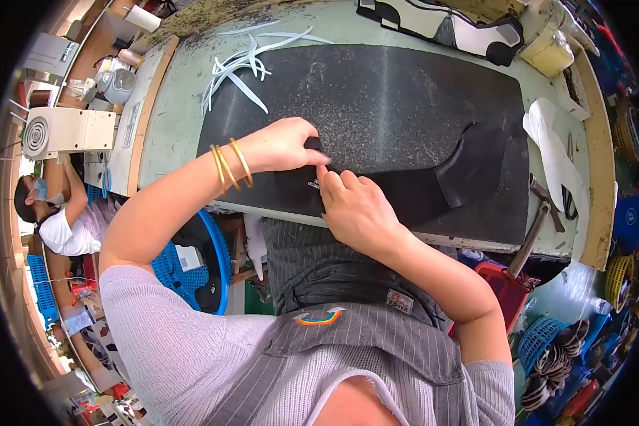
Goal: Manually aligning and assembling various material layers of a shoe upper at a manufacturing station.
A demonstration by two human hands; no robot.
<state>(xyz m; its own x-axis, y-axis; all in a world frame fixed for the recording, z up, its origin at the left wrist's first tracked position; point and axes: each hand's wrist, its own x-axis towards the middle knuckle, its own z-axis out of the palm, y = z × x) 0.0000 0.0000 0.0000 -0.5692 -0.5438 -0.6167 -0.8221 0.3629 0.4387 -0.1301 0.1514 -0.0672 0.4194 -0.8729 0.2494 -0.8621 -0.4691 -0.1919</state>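
A long black fabric piece (408, 195) lies across the front of a dark mat (376, 92), its wider panel bending upward at the right. At its left end, my left hand (285, 145), with gold bangles on the wrist, pinches a raised black edge between thumb and fingers. My right hand (358, 209) sits just beside it, fingertips closed together on the same piece near the fold. Both hands meet there and partly hide the fabric. Small white print shows on the piece by the right fingers.
Pale blue strips (243, 74) lie tangled at the mat's far left. A black-and-white cut piece (440, 27), a yellowish container (548, 55), a white sheet piece (555, 153) and a hammer (531, 238) line the right side. Left, a co-worker (71, 227) sits by a sewing machine (71, 133).
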